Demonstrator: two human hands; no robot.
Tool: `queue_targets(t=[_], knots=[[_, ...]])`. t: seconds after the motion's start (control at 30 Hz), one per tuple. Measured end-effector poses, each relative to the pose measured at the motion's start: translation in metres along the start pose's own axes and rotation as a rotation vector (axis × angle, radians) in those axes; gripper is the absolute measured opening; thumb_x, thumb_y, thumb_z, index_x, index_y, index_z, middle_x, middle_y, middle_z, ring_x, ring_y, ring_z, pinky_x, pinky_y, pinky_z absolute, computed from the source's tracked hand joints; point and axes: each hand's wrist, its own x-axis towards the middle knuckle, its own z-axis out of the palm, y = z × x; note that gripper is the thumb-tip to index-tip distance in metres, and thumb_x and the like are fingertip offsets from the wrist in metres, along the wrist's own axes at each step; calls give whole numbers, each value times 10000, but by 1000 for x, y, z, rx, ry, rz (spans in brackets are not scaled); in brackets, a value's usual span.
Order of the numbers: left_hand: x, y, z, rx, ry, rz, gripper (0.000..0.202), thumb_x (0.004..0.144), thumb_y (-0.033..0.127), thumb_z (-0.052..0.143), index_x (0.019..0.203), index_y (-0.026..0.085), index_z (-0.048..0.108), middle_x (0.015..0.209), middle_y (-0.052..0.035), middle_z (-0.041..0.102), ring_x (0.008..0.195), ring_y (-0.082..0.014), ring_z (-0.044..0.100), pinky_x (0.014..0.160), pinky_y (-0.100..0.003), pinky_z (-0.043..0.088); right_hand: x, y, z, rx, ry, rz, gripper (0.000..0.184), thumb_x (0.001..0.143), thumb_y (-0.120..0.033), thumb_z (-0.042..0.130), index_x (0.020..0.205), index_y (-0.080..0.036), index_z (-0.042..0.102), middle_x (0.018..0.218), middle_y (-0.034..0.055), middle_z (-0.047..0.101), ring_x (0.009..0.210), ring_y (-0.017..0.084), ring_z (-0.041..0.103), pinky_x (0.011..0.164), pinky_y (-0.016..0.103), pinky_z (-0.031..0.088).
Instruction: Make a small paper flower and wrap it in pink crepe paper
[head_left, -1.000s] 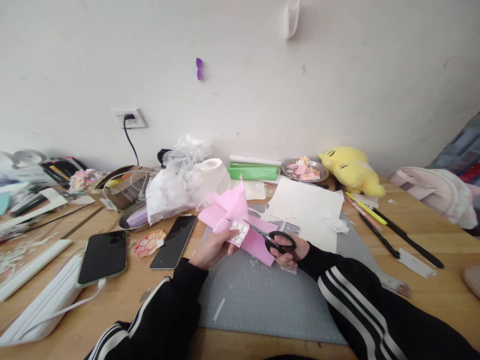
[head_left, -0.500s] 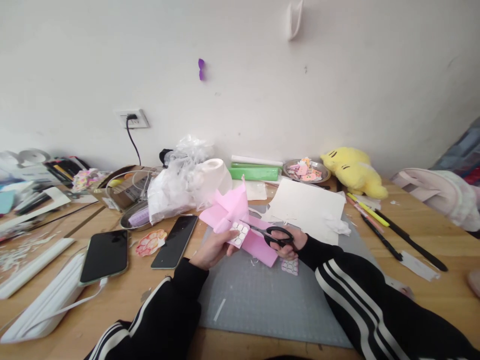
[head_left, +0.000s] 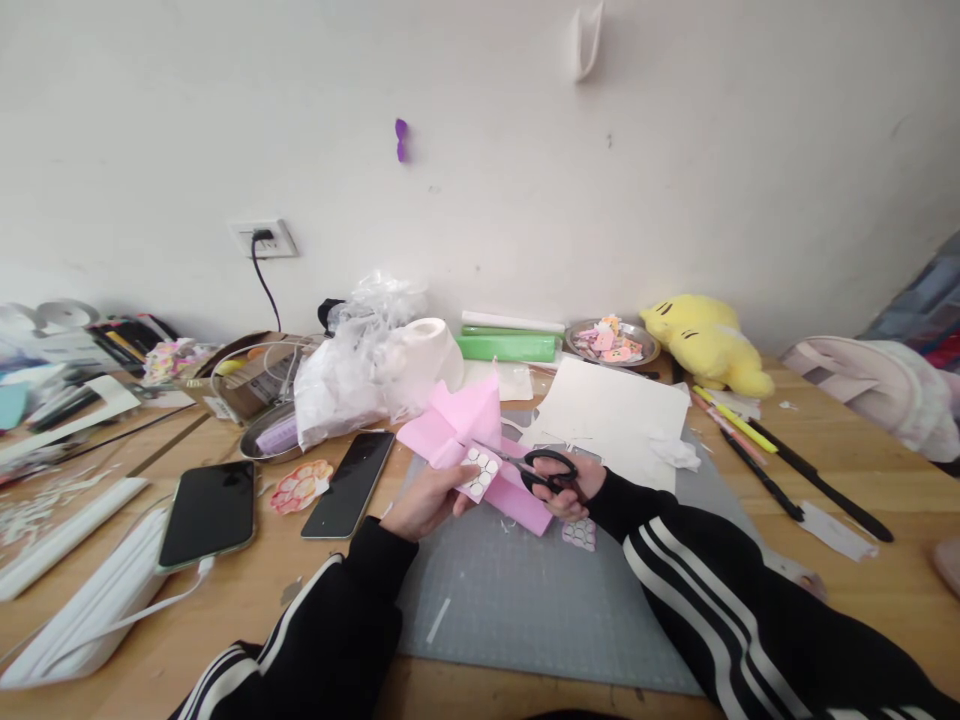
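Observation:
My left hand (head_left: 427,500) is closed on a crumpled pink paper sheet (head_left: 465,430) that carries a small white patch printed with round shapes (head_left: 480,472). My right hand (head_left: 568,490) grips black-handled scissors (head_left: 541,472), whose blades point left into the pink paper beside that patch. Both hands hover over a grey cutting mat (head_left: 525,600). A small cut-off scrap with the same print (head_left: 579,533) lies on the mat just below my right hand.
Two dark phones (head_left: 208,512) (head_left: 349,483) lie left of the mat, with a paw-shaped cut-out (head_left: 301,486) between them. A white plastic bag (head_left: 352,375), a green roll (head_left: 508,346), a white sheet (head_left: 611,415), a yellow plush (head_left: 709,345) and pens (head_left: 780,460) stand behind and to the right.
The scissors and my right hand have crept left into the pink paper. A small printed scrap has dropped from near my right hand onto the mat.

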Motion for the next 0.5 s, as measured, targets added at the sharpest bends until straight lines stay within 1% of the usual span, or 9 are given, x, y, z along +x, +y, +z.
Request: queue_targets(t=[0.13, 0.3, 0.4, 0.5], knots=[[0, 0, 1, -10, 9, 9, 155, 693, 242, 557, 609, 125, 499, 307, 57, 412, 324, -47, 345, 390, -179, 256, 2, 3, -8, 23, -80, -81, 400, 689, -533, 493, 608, -157, 380, 311, -108, 304, 226, 24, 188, 235, 146, 148], [0, 0, 1, 19, 3, -18, 156, 679, 256, 563, 635, 114, 519, 303, 57, 411, 317, -47, 331, 374, -177, 222, 4, 3, -14, 35, -186, -31, 403, 719, -545, 450, 625, -161, 370, 325, -101, 311, 237, 36, 222, 245, 154, 160], [0, 0, 1, 33, 1, -34, 147, 675, 255, 561, 662, 112, 529, 307, 57, 419, 307, -46, 328, 367, -176, 206, 4, 3, -15, 37, -182, -31, 397, 745, -539, 421, 632, -163, 363, 326, -103, 305, 238, 36, 214, 247, 155, 153], [0, -1, -1, 28, -2, -22, 126, 679, 238, 558, 668, 117, 523, 305, 63, 417, 301, -44, 320, 369, -176, 209, 3, 3, -15, 30, -173, -47, 391, 723, -531, 463, 632, -164, 364, 320, -110, 299, 235, 32, 204, 241, 153, 147]])
